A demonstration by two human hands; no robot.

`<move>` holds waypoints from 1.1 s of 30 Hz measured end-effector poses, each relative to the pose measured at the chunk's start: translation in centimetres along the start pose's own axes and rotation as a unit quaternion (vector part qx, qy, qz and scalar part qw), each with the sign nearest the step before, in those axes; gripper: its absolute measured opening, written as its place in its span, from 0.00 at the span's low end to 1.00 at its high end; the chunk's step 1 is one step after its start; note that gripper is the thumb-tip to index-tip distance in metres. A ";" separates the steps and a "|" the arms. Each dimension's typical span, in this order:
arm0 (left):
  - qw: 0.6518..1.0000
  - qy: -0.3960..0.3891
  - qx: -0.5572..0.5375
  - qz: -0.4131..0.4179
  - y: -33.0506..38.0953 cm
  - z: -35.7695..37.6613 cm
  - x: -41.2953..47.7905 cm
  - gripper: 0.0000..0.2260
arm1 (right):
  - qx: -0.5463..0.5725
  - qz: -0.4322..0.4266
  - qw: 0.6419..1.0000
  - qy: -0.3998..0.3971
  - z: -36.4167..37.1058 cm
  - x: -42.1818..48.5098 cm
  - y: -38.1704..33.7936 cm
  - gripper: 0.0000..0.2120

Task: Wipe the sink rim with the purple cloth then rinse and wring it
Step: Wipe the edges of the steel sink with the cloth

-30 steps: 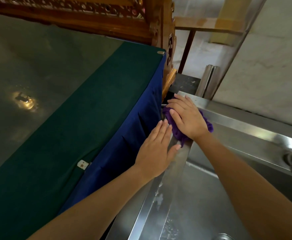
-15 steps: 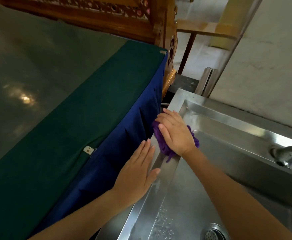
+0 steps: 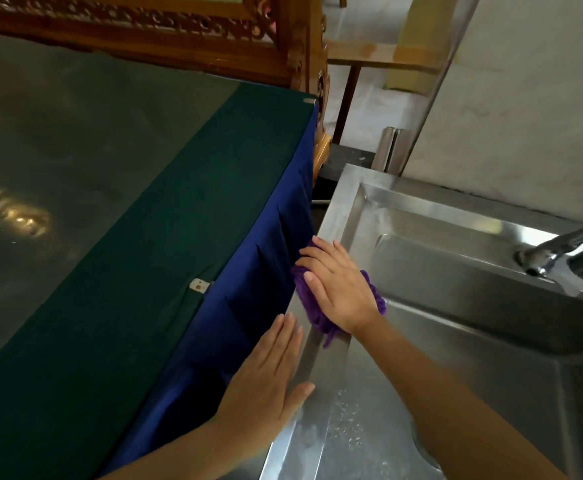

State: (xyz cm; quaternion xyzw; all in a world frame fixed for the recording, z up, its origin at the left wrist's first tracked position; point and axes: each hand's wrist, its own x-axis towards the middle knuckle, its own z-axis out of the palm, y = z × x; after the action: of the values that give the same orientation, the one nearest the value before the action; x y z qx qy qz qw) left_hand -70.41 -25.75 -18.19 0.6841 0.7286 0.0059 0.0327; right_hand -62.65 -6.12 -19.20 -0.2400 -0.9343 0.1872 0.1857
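Observation:
My right hand (image 3: 338,289) presses flat on the bunched purple cloth (image 3: 312,310), which lies on the left rim (image 3: 338,202) of the steel sink. The cloth shows at the hand's left edge and behind the wrist. My left hand (image 3: 266,379) lies flat with fingers together against the blue drape (image 3: 234,323), at the edge of the same rim, nearer to me than the cloth. It holds nothing. Water droplets sit on the rim and inner wall near my left thumb.
A table with a green cover (image 3: 137,254) under a glossy sheet stands tight against the sink's left side. A steel tap (image 3: 560,251) juts in from the right over the basin (image 3: 456,358). Carved wooden furniture (image 3: 293,46) and a pale wall (image 3: 525,116) stand behind.
My right hand has slid the purple cloth along the left rim from the far corner toward me. My left hand moved back along the blue drape with it.

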 end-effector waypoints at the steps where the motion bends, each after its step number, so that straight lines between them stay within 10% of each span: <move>1: 1.000 -0.004 0.001 0.006 -0.1 0.1 -0.7 0.30 | -0.001 0.003 1.000 -0.001 0.2 -0.4 -0.5 0.21; 33: 0.999 -0.028 -0.011 -0.022 3.1 -0.1 -18.0 0.30 | -0.027 0.140 0.990 -0.017 3.2 -14.8 -16.1 0.25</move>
State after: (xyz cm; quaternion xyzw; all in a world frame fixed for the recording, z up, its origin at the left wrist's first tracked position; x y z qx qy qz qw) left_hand -66.20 -43.49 -17.26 0.6672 0.7424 -0.0054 0.0607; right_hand -58.12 -27.72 -18.70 -0.3705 -0.8991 0.1898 0.1354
